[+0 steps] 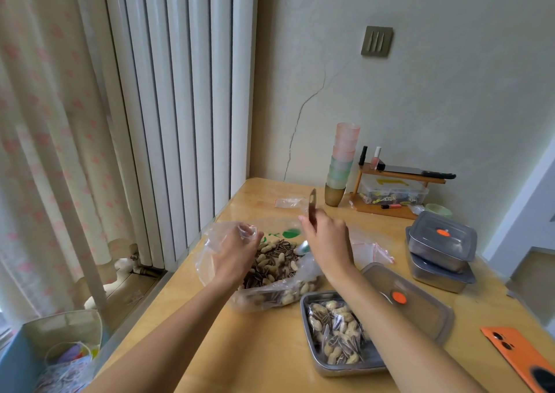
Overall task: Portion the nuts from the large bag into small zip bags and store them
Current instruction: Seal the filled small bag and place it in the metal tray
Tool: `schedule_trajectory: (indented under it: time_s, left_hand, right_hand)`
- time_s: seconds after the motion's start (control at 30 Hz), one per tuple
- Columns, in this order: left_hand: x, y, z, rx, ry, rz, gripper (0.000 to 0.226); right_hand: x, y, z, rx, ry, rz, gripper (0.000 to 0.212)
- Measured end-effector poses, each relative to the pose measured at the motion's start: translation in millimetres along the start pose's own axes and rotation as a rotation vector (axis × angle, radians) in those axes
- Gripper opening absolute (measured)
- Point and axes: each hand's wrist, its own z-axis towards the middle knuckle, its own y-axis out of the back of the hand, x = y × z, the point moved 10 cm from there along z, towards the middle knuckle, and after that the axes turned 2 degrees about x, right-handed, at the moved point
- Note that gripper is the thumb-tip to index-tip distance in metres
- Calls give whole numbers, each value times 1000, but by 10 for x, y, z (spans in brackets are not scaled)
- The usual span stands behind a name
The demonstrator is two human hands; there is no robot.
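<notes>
A: Hands first; left hand (pixel 232 250) pinches the rim of the large bag (pixel 270 268) and holds its mouth open; right hand (pixel 326 239) is clenched round a brown scoop handle (pixel 312 209), handle pointing up, bowl end hidden behind the hand.

B: Near stuff?

A: Closest to the camera, steel tray (pixel 312 359) with filled small zip bags (pixel 336 335) lying in it; its lid (pixel 420 305) with an orange dot sits just beside it on the tabletop (pixel 240 362); orange phone (pixel 516 353) at the right edge.

B: Step?

A: Looks like scooping from the large bag; peanuts and striped seeds (pixel 274 257) sit loose inside it, mid-tabletop; no small bag is in either hand.

B: Next?

A: My guess: lift a scoopful, then an empty zip bag needs opening; spare ones lie past the right hand (pixel 372 247) and further back (pixel 286 202); left hand would have to let go of the rim.

B: Any text?

A: Green print on the large bag (pixel 289 232), blurred, unreadable; stacked lidded containers (pixel 441 248) and cup stack (pixel 342 164) at the back show no writing.
</notes>
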Motion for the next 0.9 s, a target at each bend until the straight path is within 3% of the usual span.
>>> schedule_trajectory:
  time_s: [0.17,0.23,0.33,0.37,0.47,0.57,0.77,0.9]
  left_hand:
    - [33,-58,-80,80,-4,-30,30]
    - [79,-96,-106,82,-26,-65,28]
    - [107,-95,-117,75,-82,-134,44]
    - [100,-63,-111,46,-110,-87,38]
    - [51,19,-102,-33,-200,-7,20]
    - [4,26,-109,-27,-227,-36,20]
    - [-4,53,-103,-32,-230,-118,20]
    - [-5,51,-103,-3,-200,-160,23]
  right_hand:
    - [159,-335,-66,173,163,-177,34]
    - [237,-399,-117,193,233,-205,30]
    - [372,-536,-228,257,337,-222,21]
    - [399,-554,-256,257,350,-227,19]
    - [368,-544,-252,210,284,-177,13]
    - [350,-485,-213,162,219,-97,9]
    - [373,-498,-238,174,177,-6,24]
    - [151,-595,-230,176,-35,161,31]
